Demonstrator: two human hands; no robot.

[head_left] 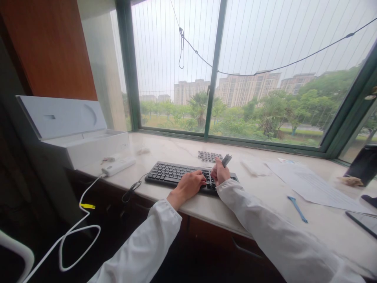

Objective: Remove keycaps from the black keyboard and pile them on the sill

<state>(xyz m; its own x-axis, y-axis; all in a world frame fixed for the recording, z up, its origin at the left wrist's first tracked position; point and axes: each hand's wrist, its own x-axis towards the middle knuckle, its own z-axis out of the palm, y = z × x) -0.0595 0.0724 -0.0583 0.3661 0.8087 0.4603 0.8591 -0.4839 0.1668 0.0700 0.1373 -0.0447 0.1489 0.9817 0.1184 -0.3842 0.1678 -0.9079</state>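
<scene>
A black keyboard (171, 173) lies on the pale countertop, and part of its right side seems to have no keycaps on it. My left hand (188, 185) rests on the keyboard's right part, its fingers curled together at the keys; the fingertips are partly hidden. My right hand (220, 173) is closed around a dark grey tool (227, 159), whose blunt end sticks up out of the fist. The tool's lower end is hidden, close above the keys. Behind the keyboard, several loose keycaps (205, 155) lie in rows.
An open white box (97, 147) and a white power strip (119, 167) stand on the left. A black cable (132, 190) lies beside the keyboard. On the right are paper sheets (312, 184), a blue tool (297, 209) and a dark tablet-like device (363, 222). The counter's front edge (212, 222) is close.
</scene>
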